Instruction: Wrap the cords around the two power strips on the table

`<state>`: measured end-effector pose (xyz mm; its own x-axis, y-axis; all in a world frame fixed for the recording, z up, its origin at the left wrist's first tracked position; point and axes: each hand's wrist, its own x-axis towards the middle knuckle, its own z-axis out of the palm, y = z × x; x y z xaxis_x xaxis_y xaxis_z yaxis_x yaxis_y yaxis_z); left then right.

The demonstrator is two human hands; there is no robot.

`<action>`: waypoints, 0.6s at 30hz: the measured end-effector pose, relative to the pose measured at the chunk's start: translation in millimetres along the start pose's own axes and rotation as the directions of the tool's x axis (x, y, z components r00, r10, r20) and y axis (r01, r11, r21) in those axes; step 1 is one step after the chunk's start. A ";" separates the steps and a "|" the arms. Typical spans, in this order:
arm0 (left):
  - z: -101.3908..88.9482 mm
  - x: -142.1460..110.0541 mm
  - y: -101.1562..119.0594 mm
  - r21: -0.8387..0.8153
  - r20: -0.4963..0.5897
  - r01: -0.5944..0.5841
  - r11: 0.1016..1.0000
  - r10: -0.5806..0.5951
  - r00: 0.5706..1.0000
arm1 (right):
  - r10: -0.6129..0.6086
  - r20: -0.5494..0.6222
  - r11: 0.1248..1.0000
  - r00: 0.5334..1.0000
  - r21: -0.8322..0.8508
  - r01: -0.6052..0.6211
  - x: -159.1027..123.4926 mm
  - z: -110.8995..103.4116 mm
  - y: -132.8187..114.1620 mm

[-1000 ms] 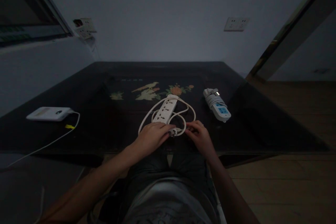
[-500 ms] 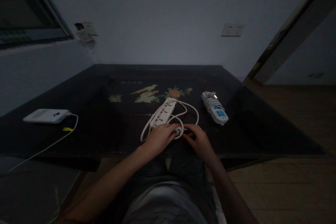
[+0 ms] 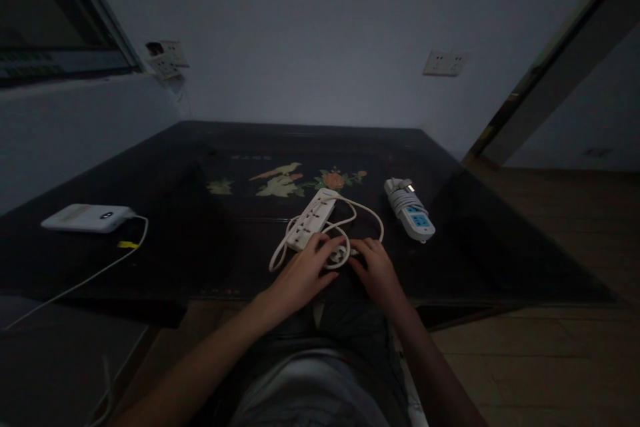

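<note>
A white power strip (image 3: 313, 217) lies slantwise on the dark table, its cord (image 3: 370, 207) looped over and around it. Near the table's front edge is the cord's plug (image 3: 339, 254), partly hidden by a cord loop and my fingers. My left hand (image 3: 305, 270) is over the strip's near end, thumb and fingers apart on either side of the plug; its fingertips are at the cord loop. From the right, my right hand (image 3: 374, 269) has its fingers closed at the cord end of the plug.
A second power strip (image 3: 417, 220) with blue sockets, wrapped in its grey cord, lies to the right. A white power bank (image 3: 87, 217) with a cable and yellow tag (image 3: 128, 245) is at the left. Wall sockets (image 3: 445, 63) sit behind the table (image 3: 475, 233).
My left hand's thumb has spread away from its fingers, showing more of the plug. My right hand's fingers have drawn together at the plug. The view has shifted slightly.
</note>
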<state>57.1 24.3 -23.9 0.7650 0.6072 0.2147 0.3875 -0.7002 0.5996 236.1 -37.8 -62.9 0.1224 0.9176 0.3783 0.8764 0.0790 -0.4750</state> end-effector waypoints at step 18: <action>17.0 -6.5 -2.8 0.188 0.022 -0.064 0.980 0.061 0.998 | -0.035 -0.230 0.977 0.973 0.196 0.082 -14.1 -55.6 4.9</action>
<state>59.8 15.9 -40.2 0.7981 0.5551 0.2342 0.4275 -0.7956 0.4292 264.6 -72.0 -26.4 0.1953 0.7999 0.5674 0.7752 0.2284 -0.5889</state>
